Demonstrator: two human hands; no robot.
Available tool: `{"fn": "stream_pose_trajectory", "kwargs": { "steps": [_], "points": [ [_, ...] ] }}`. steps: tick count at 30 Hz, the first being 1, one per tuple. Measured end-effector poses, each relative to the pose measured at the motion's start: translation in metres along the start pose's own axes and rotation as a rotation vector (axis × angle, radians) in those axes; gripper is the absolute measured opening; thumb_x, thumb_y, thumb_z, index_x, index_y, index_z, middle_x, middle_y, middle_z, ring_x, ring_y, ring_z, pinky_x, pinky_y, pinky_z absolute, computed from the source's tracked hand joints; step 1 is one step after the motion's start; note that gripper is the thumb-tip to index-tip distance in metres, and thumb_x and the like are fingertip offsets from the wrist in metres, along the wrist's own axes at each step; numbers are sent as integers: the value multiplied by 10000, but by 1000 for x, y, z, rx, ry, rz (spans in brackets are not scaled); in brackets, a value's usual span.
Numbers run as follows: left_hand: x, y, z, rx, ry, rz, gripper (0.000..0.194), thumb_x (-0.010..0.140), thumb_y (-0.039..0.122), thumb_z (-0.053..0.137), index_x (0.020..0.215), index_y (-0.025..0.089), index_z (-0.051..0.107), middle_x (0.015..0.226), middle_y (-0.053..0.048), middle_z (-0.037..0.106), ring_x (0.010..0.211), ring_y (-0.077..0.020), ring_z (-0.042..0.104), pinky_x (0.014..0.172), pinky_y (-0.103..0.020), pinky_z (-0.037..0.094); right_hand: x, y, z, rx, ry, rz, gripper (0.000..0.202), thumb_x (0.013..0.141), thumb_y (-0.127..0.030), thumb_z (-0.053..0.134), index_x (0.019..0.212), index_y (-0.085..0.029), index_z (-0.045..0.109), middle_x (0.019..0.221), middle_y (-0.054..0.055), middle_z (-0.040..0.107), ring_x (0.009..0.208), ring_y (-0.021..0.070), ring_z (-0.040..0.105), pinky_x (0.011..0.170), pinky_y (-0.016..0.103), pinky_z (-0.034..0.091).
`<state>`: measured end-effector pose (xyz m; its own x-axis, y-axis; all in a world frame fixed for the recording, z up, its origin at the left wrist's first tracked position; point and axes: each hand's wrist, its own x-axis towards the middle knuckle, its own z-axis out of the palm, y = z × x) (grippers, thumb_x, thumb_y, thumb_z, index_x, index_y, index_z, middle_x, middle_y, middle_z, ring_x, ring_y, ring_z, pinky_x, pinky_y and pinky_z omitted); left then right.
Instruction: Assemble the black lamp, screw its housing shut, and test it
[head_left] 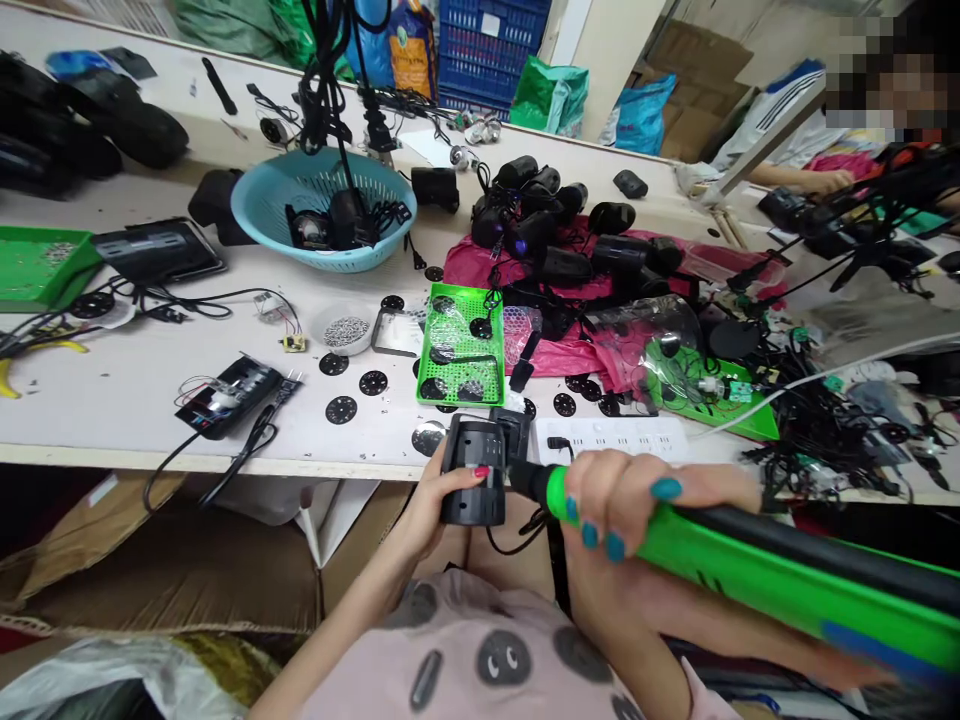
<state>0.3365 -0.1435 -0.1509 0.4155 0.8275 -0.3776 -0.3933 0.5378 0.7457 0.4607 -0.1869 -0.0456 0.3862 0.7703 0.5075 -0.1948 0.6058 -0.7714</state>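
Observation:
My left hand point(431, 500) is closed around a black cylindrical device point(474, 470), with its red-nailed thumb across the front. A bracket-like black piece stands out at the device's upper right, and a black cord hangs below. My right hand point(619, 500) wraps round the front of a long green-and-black electric screwdriver point(757, 560), blurred along its body. Its black front end points left and meets the device's right side; the very tip is hidden. Just beyond the device lies a green perforated tray point(461, 390) holding black slotted discs and a bent metal bracket.
A blue basket point(322, 255) holds black parts. Nearby are a bowl of screws point(346, 332), an opened black unit point(232, 395) and a white power strip point(611, 437). Black cylinders point(566, 265) crowd pink plastic point(480, 262). Cables heap at right; another person is at upper right.

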Motion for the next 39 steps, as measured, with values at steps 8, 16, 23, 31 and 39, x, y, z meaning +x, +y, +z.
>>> {"fn": "stream_pose_trajectory", "kwargs": {
  "steps": [8, 16, 23, 31, 39],
  "points": [
    [0, 6, 8, -64, 70, 78, 417, 647, 262, 779, 1048, 194, 684, 946, -3, 709, 836, -175, 596, 756, -256, 470, -10, 5, 2, 175, -130, 198, 752, 810, -918, 327, 961, -258, 654, 556, -38, 492, 488, 148, 445, 518, 304, 399],
    [-1, -1, 10, -21, 102, 130, 378, 686, 262, 766, 1054, 210, 699, 979, 15, 703, 884, -179, 593, 822, -263, 468, -16, 14, 4, 234, -94, 215, 731, 791, -915, 394, 894, -241, 657, 527, -44, 467, 460, 138, 422, 504, 287, 378],
    [6, 5, 1, -133, 188, 123, 516, 656, 312, 807, 1140, 191, 675, 970, -18, 730, 879, -204, 658, 773, -273, 515, 9, 0, -8, 62, 30, -22, 637, 850, -842, 403, 884, -252, 642, 495, -69, 408, 386, 120, 372, 444, 290, 353],
    [3, 0, 5, -180, 130, 96, 544, 665, 308, 792, 1178, 189, 659, 968, -35, 736, 856, -219, 666, 726, -295, 544, 10, 16, -26, 49, -35, 34, 738, 772, -920, 390, 913, -245, 652, 520, -41, 481, 431, 148, 439, 449, 305, 372],
    [-2, 0, 7, -151, 149, 144, 575, 667, 255, 785, 1223, 227, 641, 922, 4, 711, 768, -160, 634, 710, -250, 544, 2, 22, -22, 119, -80, 112, 779, 759, -938, 393, 864, -218, 671, 485, -35, 483, 436, 150, 438, 455, 286, 364]
  ]
}}
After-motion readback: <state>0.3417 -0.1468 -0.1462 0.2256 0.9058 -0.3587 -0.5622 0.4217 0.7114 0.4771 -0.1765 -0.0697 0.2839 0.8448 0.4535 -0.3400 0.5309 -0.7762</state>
